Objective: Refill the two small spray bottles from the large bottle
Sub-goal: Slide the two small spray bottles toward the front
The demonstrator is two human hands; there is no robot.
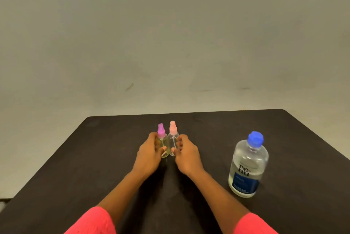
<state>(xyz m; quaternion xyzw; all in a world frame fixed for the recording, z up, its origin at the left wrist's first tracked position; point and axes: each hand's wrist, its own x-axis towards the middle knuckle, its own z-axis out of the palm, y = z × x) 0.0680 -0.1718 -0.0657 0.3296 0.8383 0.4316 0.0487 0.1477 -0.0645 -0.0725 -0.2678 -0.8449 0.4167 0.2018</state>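
Mid-table point(94, 158), left hand point(149, 153) grips purple-capped bottle point(163, 144), right hand point(186, 153) grips pink-capped bottle point(173, 139); large bottle point(248, 167) stands well right.

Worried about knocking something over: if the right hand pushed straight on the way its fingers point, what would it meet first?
The clear small spray bottle with the pale pink top; the right hand already has its fingertips at that bottle's side, apparently touching.

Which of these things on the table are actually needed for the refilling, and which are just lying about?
Needed:
purple-capped spray bottle, at the left hand
pink-capped spray bottle, at the right hand
large bottle, blue cap on

Lying about:
nothing; only the dark table
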